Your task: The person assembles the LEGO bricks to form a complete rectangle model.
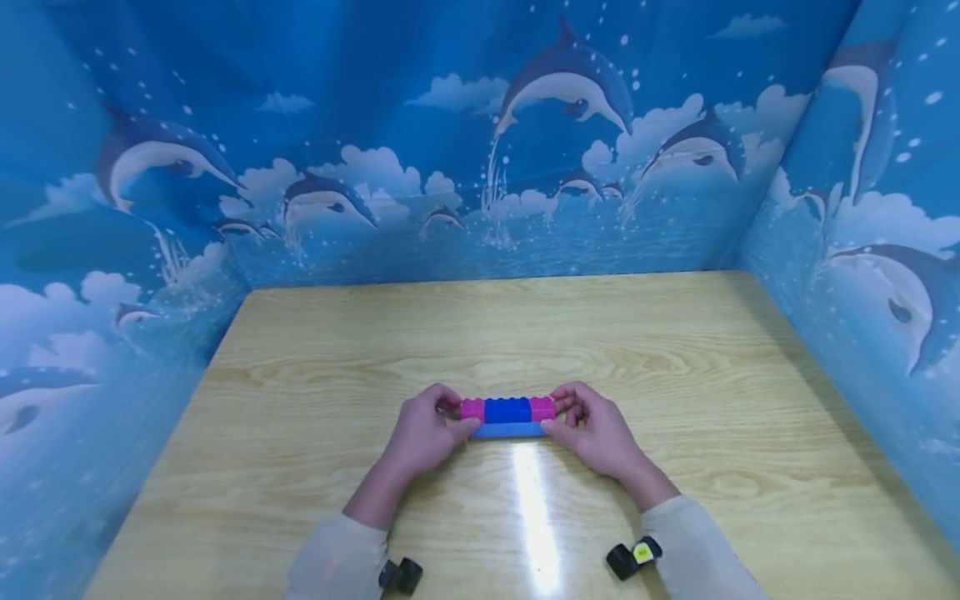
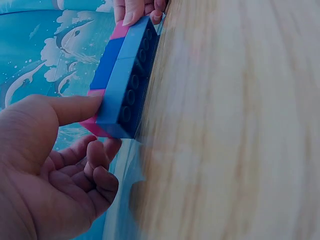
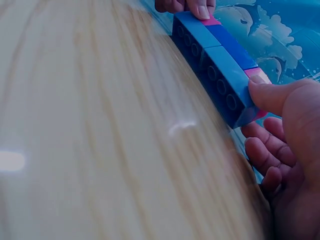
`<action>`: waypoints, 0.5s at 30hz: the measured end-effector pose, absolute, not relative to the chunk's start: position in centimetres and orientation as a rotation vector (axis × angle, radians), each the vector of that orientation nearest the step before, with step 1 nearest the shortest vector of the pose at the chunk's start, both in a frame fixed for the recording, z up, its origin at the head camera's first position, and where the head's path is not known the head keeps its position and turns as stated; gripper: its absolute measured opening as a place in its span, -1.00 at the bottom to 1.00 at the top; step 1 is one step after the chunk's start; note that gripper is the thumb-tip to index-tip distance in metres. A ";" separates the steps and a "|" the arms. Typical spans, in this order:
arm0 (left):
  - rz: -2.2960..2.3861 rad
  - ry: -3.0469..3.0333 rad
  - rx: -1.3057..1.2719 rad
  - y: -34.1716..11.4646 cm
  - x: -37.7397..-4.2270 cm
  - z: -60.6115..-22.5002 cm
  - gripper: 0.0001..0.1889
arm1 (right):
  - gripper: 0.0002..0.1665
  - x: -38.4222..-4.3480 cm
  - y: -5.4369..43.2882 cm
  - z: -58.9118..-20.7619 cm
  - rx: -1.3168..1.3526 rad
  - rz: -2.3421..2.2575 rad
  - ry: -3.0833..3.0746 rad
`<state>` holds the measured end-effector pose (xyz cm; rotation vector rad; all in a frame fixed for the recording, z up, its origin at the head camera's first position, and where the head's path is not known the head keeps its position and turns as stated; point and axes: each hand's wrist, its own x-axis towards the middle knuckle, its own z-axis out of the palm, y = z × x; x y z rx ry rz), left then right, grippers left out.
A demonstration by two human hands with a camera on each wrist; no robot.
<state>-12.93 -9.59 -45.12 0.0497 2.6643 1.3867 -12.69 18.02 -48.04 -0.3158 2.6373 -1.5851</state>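
Note:
A bar of joined toy building bricks (image 1: 507, 410) is held across between two hands, near the middle of the table. Its upper layer is a dark blue brick (image 1: 507, 410) with a pink brick (image 1: 472, 408) at the left end and another pink brick (image 1: 542, 407) at the right. Two light blue bricks (image 2: 120, 82) sit end to end below; their hollow undersides show in both wrist views. The left hand (image 1: 426, 427) pinches the left end, thumb on the near side. At the right end, the right hand (image 1: 594, 429) grips likewise, with its lower fingers curled under (image 3: 270, 155).
The bricks are close over a wood-grain table (image 1: 337, 350). Blue dolphin-print cloth (image 1: 420, 125) hangs behind the table and along both sides. Black wrist devices (image 1: 633, 557) show near the pale sleeves (image 1: 697, 542). A bright reflection streaks the near tabletop.

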 end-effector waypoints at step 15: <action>1.400 2.677 -0.011 -9.5 -13.2 -45.6 -0.72 | -0.69 -13.1 17.2 -47.8 -0.173 -1.489 2.761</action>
